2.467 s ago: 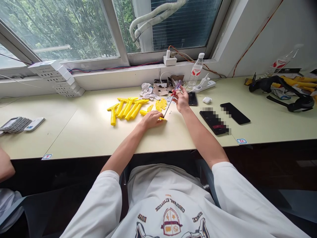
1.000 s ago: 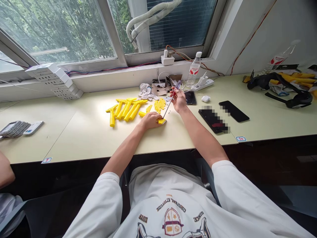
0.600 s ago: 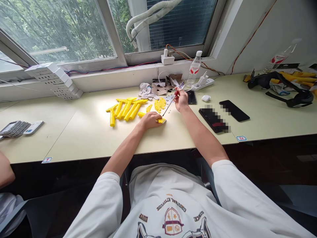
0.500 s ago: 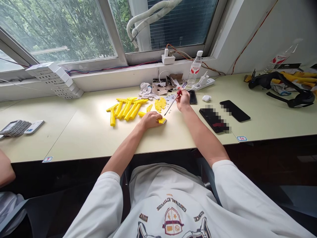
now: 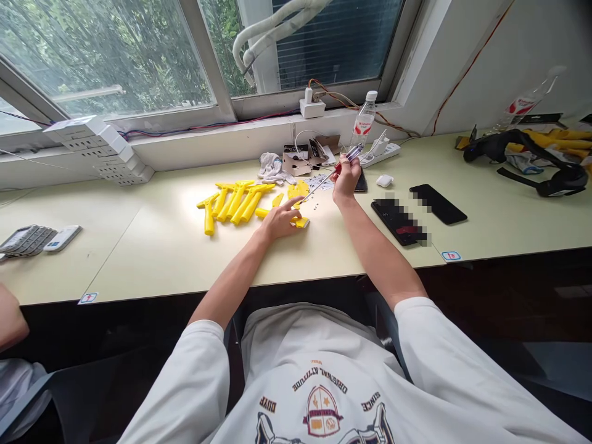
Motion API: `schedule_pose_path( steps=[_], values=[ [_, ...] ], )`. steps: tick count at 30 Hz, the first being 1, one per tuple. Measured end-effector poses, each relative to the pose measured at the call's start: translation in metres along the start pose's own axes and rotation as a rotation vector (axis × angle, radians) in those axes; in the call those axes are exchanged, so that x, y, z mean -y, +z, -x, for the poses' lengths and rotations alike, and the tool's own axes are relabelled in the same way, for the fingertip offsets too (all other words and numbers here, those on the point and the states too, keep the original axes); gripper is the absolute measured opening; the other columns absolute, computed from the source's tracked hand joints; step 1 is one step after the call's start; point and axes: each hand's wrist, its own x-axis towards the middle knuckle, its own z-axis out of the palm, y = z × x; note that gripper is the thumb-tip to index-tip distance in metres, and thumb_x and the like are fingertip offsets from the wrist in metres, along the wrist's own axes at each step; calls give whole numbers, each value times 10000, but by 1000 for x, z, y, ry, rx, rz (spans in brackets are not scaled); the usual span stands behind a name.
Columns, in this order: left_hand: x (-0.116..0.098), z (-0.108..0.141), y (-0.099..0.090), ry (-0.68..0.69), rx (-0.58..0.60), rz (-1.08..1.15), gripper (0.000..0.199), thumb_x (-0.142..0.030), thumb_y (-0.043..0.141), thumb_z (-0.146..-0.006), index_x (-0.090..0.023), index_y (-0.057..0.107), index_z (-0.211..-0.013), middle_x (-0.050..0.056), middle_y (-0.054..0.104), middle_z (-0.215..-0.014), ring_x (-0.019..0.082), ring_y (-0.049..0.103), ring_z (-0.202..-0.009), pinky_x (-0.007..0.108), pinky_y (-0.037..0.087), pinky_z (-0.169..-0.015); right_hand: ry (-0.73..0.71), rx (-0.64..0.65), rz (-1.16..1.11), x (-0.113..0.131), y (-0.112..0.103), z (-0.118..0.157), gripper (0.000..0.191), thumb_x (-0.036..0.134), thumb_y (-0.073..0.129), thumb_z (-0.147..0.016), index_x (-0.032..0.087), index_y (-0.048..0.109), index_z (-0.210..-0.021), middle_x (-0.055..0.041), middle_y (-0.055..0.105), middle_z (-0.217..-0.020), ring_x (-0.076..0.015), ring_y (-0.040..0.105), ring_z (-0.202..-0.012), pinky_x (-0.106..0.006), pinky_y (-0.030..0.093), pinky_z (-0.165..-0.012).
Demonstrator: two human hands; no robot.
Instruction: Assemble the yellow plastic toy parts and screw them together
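My right hand point(image 5: 346, 183) is shut around a screwdriver point(image 5: 333, 172) with a clear and red handle, its thin shaft reaching left over the table. My left hand point(image 5: 279, 222) lies on the table with its fingers spread. Its thumb side is beside a small yellow plastic piece point(image 5: 301, 222), and the index finger is close to flat yellow pieces point(image 5: 296, 192). Further left lies a heap of yellow plastic handle-shaped parts point(image 5: 235, 201). Tiny screws point(image 5: 317, 207) are scattered just below the shaft tip.
A printed sheet point(image 5: 319, 182), a white glove point(image 5: 274, 168) and cardboard scraps point(image 5: 296, 164) lie near the hands. Behind them stand a water bottle point(image 5: 364, 121) and a power strip point(image 5: 380, 152). Phones point(image 5: 398, 222) lie to the right. A co-worker's arm point(image 5: 7, 314) shows at far left.
My right hand has moved up and to the right, and the screwdriver now lies flatter. The fingers of my left hand have lifted and spread away from the small yellow piece.
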Motion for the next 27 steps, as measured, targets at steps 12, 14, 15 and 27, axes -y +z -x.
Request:
schedule_pose_path(
  steps=[12, 14, 15, 27],
  values=[
    [0, -2, 0, -35, 47, 23, 236, -117, 712, -752, -245, 748, -946, 23, 604, -1615, 273, 771, -1200, 399, 644, -910, 23, -8, -16, 6, 0, 3, 477, 742, 669, -907, 289, 537, -977, 41, 503, -781, -131, 487, -544, -277, 408, -467],
    [0, -2, 0, -36, 43, 29, 238, -116, 717, -749, -241, 750, -948, 31, 616, -1605, 279, 769, -1201, 402, 640, -909, 33, -19, -16, 8, 0, 2, 488, 753, 661, -907, 290, 514, -953, 42, 483, -765, -130, 468, -534, -272, 384, -457],
    [0, -2, 0, -38, 43, 29, 242, -115, 719, -747, -240, 752, -951, 33, 619, -1602, 281, 769, -1197, 402, 638, -907, 39, -27, -19, 8, 0, 2, 491, 752, 662, -907, 289, 502, -940, 42, 478, -759, -130, 462, -531, -270, 374, -452],
    [1, -2, 1, -66, 6, 16, 202, -129, 748, -749, -217, 754, -931, 66, 521, -1688, 278, 792, -1025, 397, 619, -775, 12, -162, -33, -1, -7, -10, 446, 699, 595, -927, 294, 410, -918, 48, 448, -772, -127, 415, -529, -267, 325, -461]
  ],
)
